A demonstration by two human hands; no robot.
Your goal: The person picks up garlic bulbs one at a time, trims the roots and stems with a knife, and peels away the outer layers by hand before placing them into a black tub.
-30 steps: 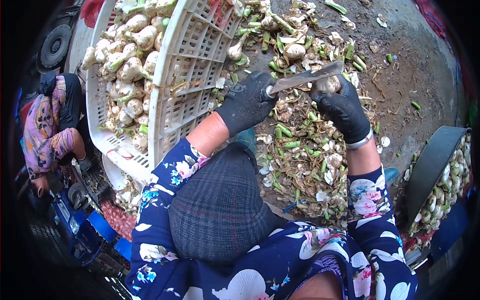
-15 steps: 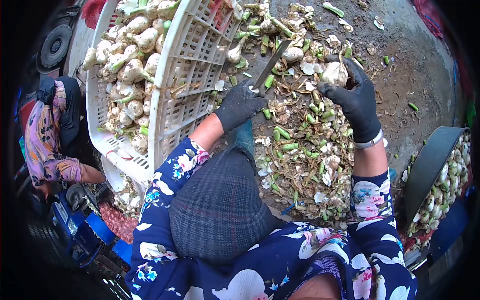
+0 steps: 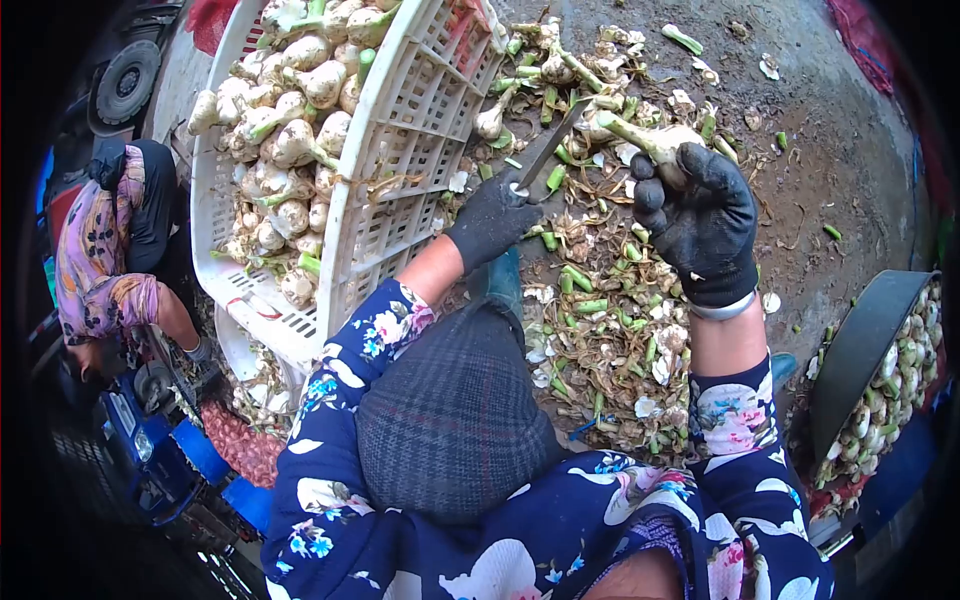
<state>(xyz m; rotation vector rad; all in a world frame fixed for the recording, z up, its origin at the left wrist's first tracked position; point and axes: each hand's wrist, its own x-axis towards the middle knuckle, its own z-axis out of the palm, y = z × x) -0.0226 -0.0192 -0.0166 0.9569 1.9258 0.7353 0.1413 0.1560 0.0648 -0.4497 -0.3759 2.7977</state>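
My left hand (image 3: 490, 222), in a black glove, is closed round the handle of a knife (image 3: 548, 142), whose blade points up and away to the right. In my gloved right hand (image 3: 700, 225) is a garlic bulb (image 3: 668, 148), gripped between thumb and fingers. Its pale green stem (image 3: 622, 128) sticks out toward the left, near the knife's tip. Below both hands, cut stems and dry skins (image 3: 600, 300) cover the ground. One garlic bulb with its stem (image 3: 492, 120) lies by the crate, past my left hand.
A white plastic crate (image 3: 385, 190) full of garlic bulbs (image 3: 300, 140) stands tilted at left. At right is a dark tub (image 3: 870, 340) beside more garlic (image 3: 885, 390). Another person (image 3: 120, 240) bends at far left, near a blue vehicle (image 3: 140, 440) and a red heap (image 3: 240, 440).
My right hand has turned over, and the garlic's stem now shows pointing at the knife. My left hand keeps the knife in nearly the same pose. The whole view has shifted slightly.
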